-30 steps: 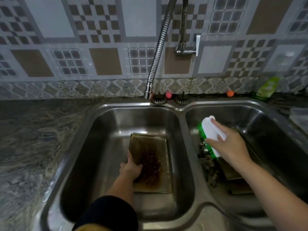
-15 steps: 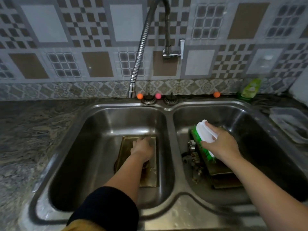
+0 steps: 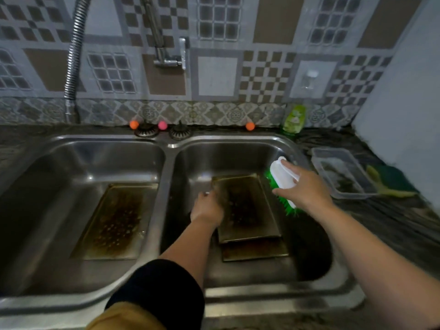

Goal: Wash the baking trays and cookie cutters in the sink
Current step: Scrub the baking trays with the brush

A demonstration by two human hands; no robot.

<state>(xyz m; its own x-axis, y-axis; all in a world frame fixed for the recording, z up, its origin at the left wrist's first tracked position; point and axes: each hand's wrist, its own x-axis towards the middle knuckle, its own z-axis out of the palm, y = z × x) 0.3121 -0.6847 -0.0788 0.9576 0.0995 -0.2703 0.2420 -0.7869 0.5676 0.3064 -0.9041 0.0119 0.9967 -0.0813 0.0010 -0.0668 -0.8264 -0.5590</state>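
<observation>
A person's right hand (image 3: 307, 189) grips a white scrub brush (image 3: 283, 179) with green bristles above the right basin of a double sink (image 3: 171, 148). The left hand (image 3: 206, 207), blurred, its grip unclear, reaches two stacked baking trays (image 3: 247, 208) there. Another tray (image 3: 114, 220) lies in the left basin.

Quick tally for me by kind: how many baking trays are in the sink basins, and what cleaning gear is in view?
Baking trays: 3 (left basin; right basin, top; beneath it)
Scrub brushes: 1, held in the right hand
Dish soap bottles: 1
Sponges: 1
Total: 6
</observation>
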